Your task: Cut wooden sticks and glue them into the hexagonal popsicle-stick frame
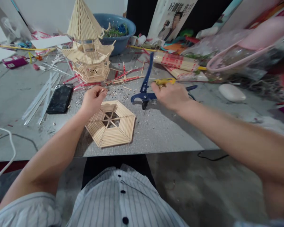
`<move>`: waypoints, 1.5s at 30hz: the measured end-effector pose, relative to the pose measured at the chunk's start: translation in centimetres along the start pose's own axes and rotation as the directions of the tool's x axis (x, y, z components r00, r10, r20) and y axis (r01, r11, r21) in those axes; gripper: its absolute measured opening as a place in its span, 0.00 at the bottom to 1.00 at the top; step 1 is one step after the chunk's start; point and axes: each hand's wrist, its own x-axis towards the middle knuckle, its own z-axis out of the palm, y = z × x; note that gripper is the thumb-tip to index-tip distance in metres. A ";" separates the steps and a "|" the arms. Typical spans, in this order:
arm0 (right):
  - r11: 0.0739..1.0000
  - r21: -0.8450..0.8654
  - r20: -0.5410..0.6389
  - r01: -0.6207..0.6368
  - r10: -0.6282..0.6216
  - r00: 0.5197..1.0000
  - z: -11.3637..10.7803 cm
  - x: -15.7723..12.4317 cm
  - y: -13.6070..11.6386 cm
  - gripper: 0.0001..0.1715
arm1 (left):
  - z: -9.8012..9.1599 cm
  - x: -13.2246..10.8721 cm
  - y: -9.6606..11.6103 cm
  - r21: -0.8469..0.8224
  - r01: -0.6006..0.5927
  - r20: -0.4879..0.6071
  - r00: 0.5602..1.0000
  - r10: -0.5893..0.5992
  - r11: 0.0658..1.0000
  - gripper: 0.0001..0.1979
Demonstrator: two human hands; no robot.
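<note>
My left hand (94, 98) is closed in a pinch at the far left edge of a hexagonal stick panel (115, 140). A small pale wooden stick piece (102, 90) shows at its fingertips. The panel lies flat, with spokes crossing its open centre. My right hand (172, 95) is wrapped round a yellow tool (165, 82), whose kind is mostly hidden by the fingers. Beside and partly behind that hand lie dark blue cutters (147, 91) with spread handles. Behind the panel stands a tiered pagoda model (88, 60) built of sticks.
A black phone (60, 99) and clear glue sticks (41, 97) lie to the left. At the back are a blue basin (120, 42) and a wrapped stick bundle (176, 61). A white oval object (232, 92) sits right. Scraps litter the grey table (180, 135).
</note>
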 end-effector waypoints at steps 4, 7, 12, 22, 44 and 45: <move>0.997 0.050 -0.034 -0.063 0.064 0.997 -0.1 0.3 0.5 0.28 | 0.0 0.1 -0.2 0.028 -0.017 -0.016 1.000 0.017 0.999 0.05; 0.996 0.073 0.031 -0.060 0.058 0.998 -0.2 0.4 0.0 0.28 | 0.0 0.1 -0.3 0.030 -0.037 -0.020 0.999 0.037 0.999 0.06; 0.982 0.183 0.002 -0.053 0.054 0.999 -1.0 0.8 -0.7 0.26 | 0.0 -0.1 0.0 0.015 -0.029 -0.015 0.999 0.029 0.999 0.06; 0.703 0.712 -0.120 0.009 0.109 0.987 -1.2 1.2 -4.5 0.33 | 0.0 -1.2 2.4 -0.055 -0.091 -0.038 0.995 0.089 0.994 0.05; 0.710 0.703 -0.187 0.036 0.137 0.973 -0.4 -0.5 -9.1 0.33 | 3.1 -2.7 3.6 -0.419 0.019 0.089 0.996 0.020 0.908 0.07; 0.706 0.707 -0.199 0.043 0.140 0.970 -0.1 -0.5 -9.2 0.33 | 3.2 -2.6 3.5 -0.447 0.003 0.084 0.996 0.039 0.895 0.08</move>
